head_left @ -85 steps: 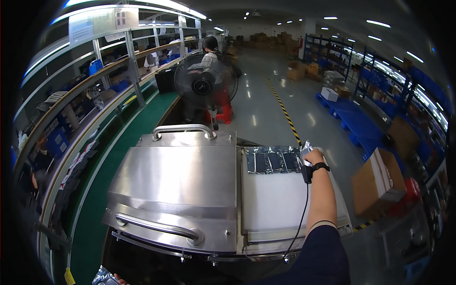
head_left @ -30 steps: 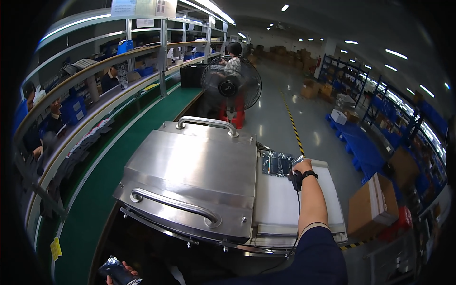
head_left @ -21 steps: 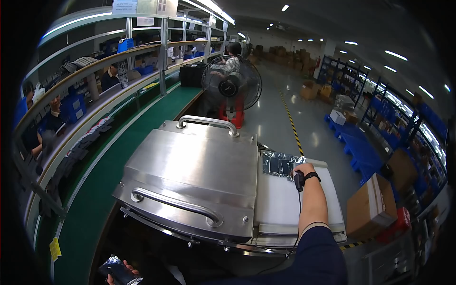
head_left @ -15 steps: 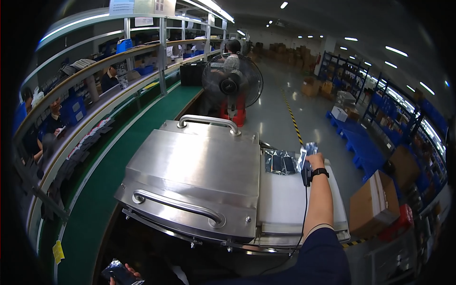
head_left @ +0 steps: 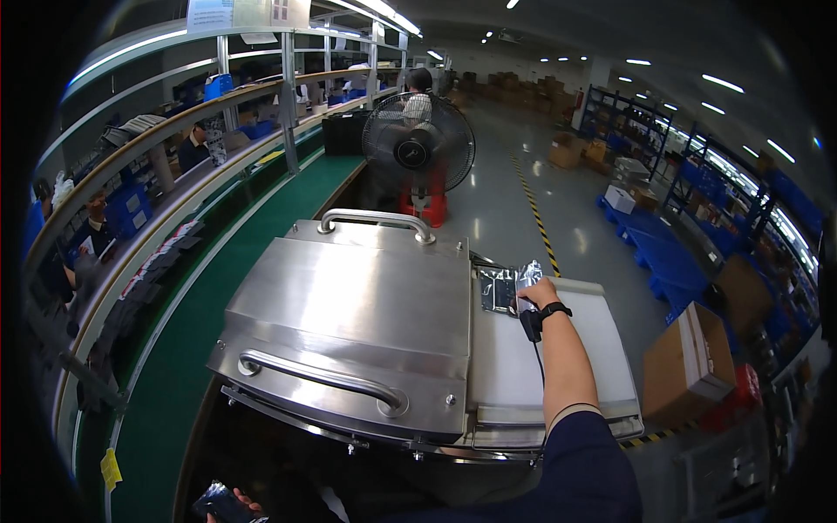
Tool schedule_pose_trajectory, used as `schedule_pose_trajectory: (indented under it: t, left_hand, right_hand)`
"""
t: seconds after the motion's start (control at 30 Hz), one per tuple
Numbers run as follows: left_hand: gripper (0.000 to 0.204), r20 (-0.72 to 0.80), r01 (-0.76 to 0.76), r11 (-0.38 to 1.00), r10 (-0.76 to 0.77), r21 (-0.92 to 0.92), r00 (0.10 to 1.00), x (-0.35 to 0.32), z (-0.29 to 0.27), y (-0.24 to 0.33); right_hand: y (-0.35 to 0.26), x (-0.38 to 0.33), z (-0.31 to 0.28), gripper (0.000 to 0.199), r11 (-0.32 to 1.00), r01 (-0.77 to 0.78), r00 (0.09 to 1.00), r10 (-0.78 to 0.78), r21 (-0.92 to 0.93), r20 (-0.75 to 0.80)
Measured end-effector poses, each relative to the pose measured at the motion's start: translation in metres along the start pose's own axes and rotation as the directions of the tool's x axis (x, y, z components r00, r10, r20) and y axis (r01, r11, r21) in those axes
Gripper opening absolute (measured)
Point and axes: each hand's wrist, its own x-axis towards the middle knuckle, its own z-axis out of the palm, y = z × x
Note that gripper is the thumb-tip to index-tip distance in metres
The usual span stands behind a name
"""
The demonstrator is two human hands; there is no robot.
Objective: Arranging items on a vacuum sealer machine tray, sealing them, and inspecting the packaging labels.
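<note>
My right hand (head_left: 538, 295) reaches over the white conveyor bed (head_left: 567, 366) with its fingers closed on a shiny silver pouch (head_left: 528, 275). Another silver pouch (head_left: 498, 289), with dark items showing inside, lies flat on the bed next to the steel hood, and the held pouch partly overlaps it in view. A black wrist strap (head_left: 554, 310) with a dark cable is on my right wrist. Low at the left, my left hand (head_left: 248, 504) is closed around a dark, shiny pouch (head_left: 220, 500). Most of my left arm is lost in shadow.
A stainless steel hood (head_left: 349, 314) with two bar handles covers the machine to the left of the bed. Beyond it stands a floor fan (head_left: 417, 150). A green bench (head_left: 174, 366) runs along the left. Cardboard box (head_left: 689, 362) and blue pallet (head_left: 654, 248) stand to the right.
My right hand has moved left with its pouch, closer to the steel hood and over the edge of the lying pouch. My left hand stays low, still holding its pouch.
</note>
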Motion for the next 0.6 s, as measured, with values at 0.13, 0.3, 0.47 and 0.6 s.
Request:
schedule_pose_trajectory:
  t: [0.13,0.3,0.47,0.6]
  left_hand:
    - [0.054,-0.003,0.012,0.999,-0.012,0.03,1.0,0.0,0.011,-0.006]
    - [0.055,0.07,0.06,0.998,-0.06,-0.002,0.996,0.018,0.003,-0.007]
    - [0.059,0.069,0.099,0.995,-0.097,-0.02,0.993,0.019,0.004,-0.011]
    - [0.062,0.051,0.041,0.999,-0.04,-0.027,0.998,0.006,0.01,-0.008]
  right_hand:
    - [-0.016,-0.015,-0.012,0.065,0.936,-0.137,0.988,0.152,0.323,-0.024]
    - [0.039,0.03,-0.042,0.037,0.785,-0.031,0.966,0.183,0.619,-0.184]
    - [-0.001,0.019,0.028,0.033,0.612,-0.073,0.997,0.032,0.788,0.068]
    - [-0.061,-0.028,0.022,0.053,0.973,-0.139,0.99,0.134,0.185,0.039]
